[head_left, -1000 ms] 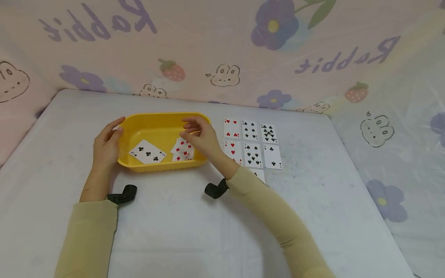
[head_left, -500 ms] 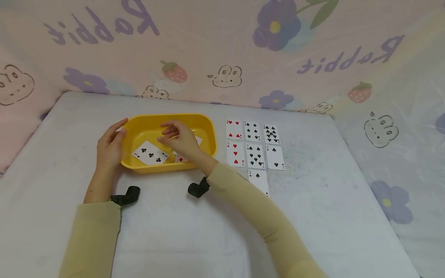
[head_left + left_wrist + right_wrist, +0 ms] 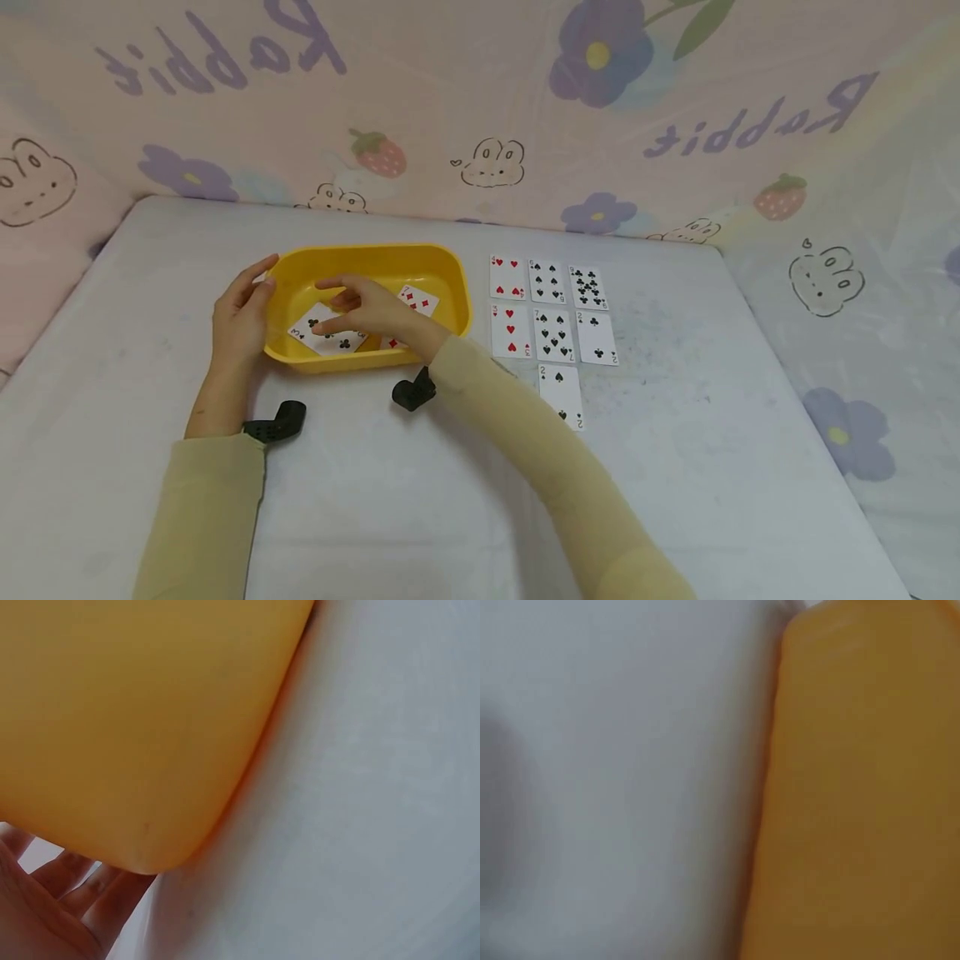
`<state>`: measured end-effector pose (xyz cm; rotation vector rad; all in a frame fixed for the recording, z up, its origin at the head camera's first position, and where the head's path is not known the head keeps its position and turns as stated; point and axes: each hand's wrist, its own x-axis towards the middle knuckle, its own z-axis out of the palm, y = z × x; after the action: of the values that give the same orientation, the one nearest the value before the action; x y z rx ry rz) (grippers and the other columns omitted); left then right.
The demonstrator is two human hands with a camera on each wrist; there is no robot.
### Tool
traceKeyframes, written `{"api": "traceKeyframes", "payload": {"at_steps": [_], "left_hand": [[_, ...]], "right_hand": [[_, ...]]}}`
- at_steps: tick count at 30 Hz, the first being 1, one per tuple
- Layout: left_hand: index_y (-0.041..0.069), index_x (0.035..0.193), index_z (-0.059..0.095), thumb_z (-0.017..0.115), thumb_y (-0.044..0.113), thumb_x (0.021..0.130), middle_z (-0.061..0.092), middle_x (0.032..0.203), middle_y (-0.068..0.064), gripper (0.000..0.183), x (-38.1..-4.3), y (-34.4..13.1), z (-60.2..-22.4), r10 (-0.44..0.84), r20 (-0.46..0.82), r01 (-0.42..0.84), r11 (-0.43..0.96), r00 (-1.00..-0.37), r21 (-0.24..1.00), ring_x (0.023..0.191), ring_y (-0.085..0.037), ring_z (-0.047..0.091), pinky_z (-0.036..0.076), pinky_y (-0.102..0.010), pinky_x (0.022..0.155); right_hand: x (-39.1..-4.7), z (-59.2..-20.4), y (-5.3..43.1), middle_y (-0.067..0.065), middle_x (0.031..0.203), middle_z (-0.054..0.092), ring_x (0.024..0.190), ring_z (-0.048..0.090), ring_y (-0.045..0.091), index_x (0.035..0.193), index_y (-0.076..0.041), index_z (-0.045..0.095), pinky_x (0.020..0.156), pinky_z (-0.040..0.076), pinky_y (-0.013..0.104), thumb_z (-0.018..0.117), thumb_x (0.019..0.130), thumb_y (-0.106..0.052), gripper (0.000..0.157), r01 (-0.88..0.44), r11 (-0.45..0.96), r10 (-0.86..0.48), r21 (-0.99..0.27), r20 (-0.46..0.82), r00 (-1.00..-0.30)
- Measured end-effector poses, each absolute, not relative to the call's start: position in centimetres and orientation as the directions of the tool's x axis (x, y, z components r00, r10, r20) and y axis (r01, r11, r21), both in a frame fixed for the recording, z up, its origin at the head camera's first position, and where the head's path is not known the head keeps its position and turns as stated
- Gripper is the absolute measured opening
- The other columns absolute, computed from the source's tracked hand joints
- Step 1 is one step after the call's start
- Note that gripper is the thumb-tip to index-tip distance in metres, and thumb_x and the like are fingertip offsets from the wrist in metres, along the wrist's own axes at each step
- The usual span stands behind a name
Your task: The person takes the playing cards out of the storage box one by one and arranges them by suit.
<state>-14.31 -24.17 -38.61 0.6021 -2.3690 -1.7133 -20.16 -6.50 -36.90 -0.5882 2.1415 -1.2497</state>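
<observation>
A yellow plastic tub [image 3: 360,361] stands on the table with a few playing cards in it. My left hand [image 3: 238,321] holds its left end, thumb at the rim; in the left wrist view, the fingers [image 3: 105,896] lie against the outer wall [image 3: 150,750]. Inside the tub, my right hand [image 3: 375,312] is over the cards, thumb and forefinger spread apart above the three of clubs [image 3: 326,345], partly covering it. Beside that card lies a seven of diamonds [image 3: 422,301], overlapping another red card [image 3: 390,342] mostly hidden by the right hand.
To the tub's right, several cards lie face up in rows, including the four of hearts [image 3: 507,277], seven of spades [image 3: 553,335] and two of spades [image 3: 561,396]. A printed cloth [image 3: 420,100] rises behind the white table [image 3: 360,500].
My right hand has moved left across the tub, from the diamond cards to the three of clubs, uncovering the seven of diamonds. The left hand has kept its hold on the tub.
</observation>
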Motion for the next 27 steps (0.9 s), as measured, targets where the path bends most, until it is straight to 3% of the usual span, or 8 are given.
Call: {"api": "traceKeyframes", "payload": {"at_steps": [6,12,17,27], "left_hand": [[0.040,0.140,0.047,0.038,0.038,0.102,0.050,0.136,-0.006,0.039,-14.36,-24.10,-38.55,-0.418,-0.110,-0.235,0.260,-0.902,0.937,0.110,-0.009,0.047,0.042,-0.028,0.103],[0.039,0.139,0.048,0.040,0.038,0.101,0.052,0.129,-0.002,0.039,-14.34,-24.12,-38.56,-0.423,-0.108,-0.232,0.254,-0.900,0.939,0.106,-0.006,0.046,0.041,-0.024,0.100],[0.039,0.140,0.048,0.039,0.038,0.101,0.052,0.128,-0.001,0.039,-14.36,-24.18,-38.41,-0.424,-0.103,-0.230,0.261,-0.900,0.938,0.105,-0.005,0.046,0.041,-0.022,0.098],[0.040,0.140,0.047,0.039,0.038,0.102,0.049,0.132,-0.001,0.039,-14.41,-24.00,-38.42,-0.434,-0.129,-0.255,0.244,-0.891,0.936,0.106,-0.006,0.044,0.041,-0.024,0.102]], "right_hand": [[-20.39,-37.03,-6.86,0.002,0.147,0.042,0.134,0.036,0.015,0.146,-0.027,0.040,0.111,0.030,0.027,0.079,0.079,-0.031,0.077,-0.241,0.577,-0.685,-0.780,-0.303,-0.662],[-20.14,-37.00,-7.11,0.003,0.139,0.042,0.122,0.034,0.016,0.147,-0.030,0.038,0.096,0.032,0.023,0.079,0.078,-0.034,0.081,-0.424,0.687,-0.679,-0.591,-0.312,-0.664],[-19.88,-36.88,-7.33,-0.001,0.132,0.041,0.115,0.035,0.013,0.147,-0.033,0.038,0.089,0.031,0.020,0.077,0.078,-0.038,0.079,-0.472,0.744,-0.646,-0.474,-0.326,-0.691],[-19.79,-36.67,-7.29,-0.003,0.125,0.043,0.111,0.037,0.012,0.146,-0.035,0.037,0.085,0.031,0.019,0.076,0.078,-0.040,0.079,-0.455,0.771,-0.618,-0.445,-0.353,-0.702]]}}
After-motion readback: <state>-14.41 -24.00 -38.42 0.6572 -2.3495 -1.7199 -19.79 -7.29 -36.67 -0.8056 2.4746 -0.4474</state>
